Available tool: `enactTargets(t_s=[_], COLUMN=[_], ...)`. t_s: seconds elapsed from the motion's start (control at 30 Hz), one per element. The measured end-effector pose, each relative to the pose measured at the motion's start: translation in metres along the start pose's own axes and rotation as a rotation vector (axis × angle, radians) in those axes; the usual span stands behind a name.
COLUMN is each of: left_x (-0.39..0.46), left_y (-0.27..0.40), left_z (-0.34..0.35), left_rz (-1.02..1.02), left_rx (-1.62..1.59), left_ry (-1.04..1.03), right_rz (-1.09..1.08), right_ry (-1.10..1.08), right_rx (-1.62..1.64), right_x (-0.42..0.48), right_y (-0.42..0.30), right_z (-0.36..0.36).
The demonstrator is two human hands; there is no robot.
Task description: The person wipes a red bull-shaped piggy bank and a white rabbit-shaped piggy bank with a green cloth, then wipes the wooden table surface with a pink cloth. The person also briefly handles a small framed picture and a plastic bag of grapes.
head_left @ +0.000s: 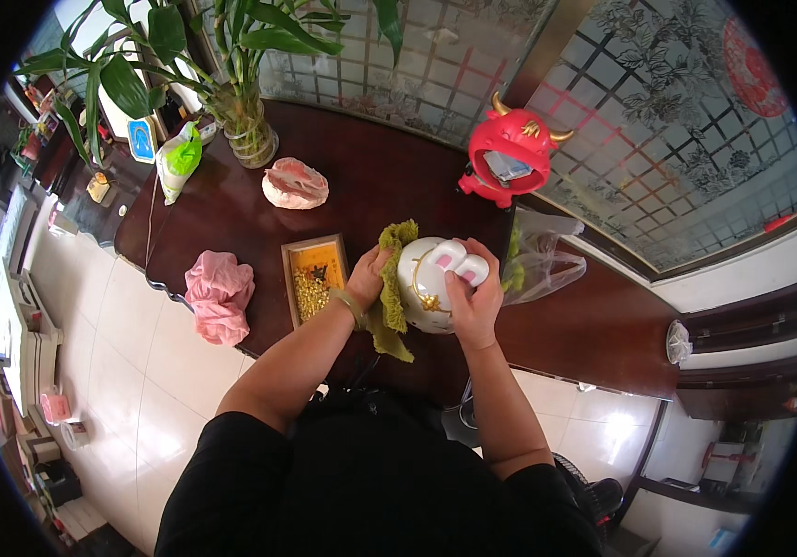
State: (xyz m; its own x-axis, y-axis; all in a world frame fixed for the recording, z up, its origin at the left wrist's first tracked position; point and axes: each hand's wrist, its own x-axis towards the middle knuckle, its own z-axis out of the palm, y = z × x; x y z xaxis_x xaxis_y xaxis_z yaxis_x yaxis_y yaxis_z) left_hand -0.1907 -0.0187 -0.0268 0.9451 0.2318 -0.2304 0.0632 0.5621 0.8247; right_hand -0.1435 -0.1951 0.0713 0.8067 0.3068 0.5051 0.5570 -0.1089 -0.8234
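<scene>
In my right hand is a round white glossy figurine with pink-lined rabbit-like ears and gold trim. The thumb and fingers grip it around the ears, and it is tilted over the table. My left hand presses a fuzzy olive-green cloth against the figurine's left side; a bangle circles that wrist. Part of the cloth hangs down below the figurine. Just left of this hand lies a wooden-framed box with an orange backing and gold-coloured bits, partly covered by the forearm.
A crumpled pink cloth lies at the left edge of the dark wooden table. Behind stand a pinkish-white bowl-like object, a glass vase of green stalks, a green-and-white bag and a red ox figurine. A clear plastic bag lies right.
</scene>
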Motion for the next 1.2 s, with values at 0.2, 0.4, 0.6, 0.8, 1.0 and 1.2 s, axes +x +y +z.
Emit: enactTargets(t_s=[0.2,0.4,0.6,0.8,1.0,1.2], left_x=[-0.028,-0.062,-0.083,-0.087,-0.076,-0.063], left_y=[-0.009,0.001,0.024,0.03,0.031,0.03], left_z=[0.024,0.056,0.098,0.105,0.092,0.077], left_rz=[0.131,0.398,0.725,0.713,0.736,0.676], left_rx=[-0.094,0.643,1.099,1.268,1.21,0.992], left_ry=[0.211,0.344,0.29,0.288,0.266,0.307], right_rz=[0.02,0.015,0.062,0.02,-0.005,-0.021], right_ry=[0.005,-0.044,-0.017,-0.05,-0.023,-0.014], right_rx=[0.003,-0.063,-0.103,0.027,0.094,0.041], right_x=[-0.001,-0.003,-0.001,-0.003,-0.004,-0.003], right_y=[0.002,0.003,-0.007,-0.001,0.002,-0.001], right_z=[-0.001,-0.005,-0.004,-0.009,-0.006,-0.006])
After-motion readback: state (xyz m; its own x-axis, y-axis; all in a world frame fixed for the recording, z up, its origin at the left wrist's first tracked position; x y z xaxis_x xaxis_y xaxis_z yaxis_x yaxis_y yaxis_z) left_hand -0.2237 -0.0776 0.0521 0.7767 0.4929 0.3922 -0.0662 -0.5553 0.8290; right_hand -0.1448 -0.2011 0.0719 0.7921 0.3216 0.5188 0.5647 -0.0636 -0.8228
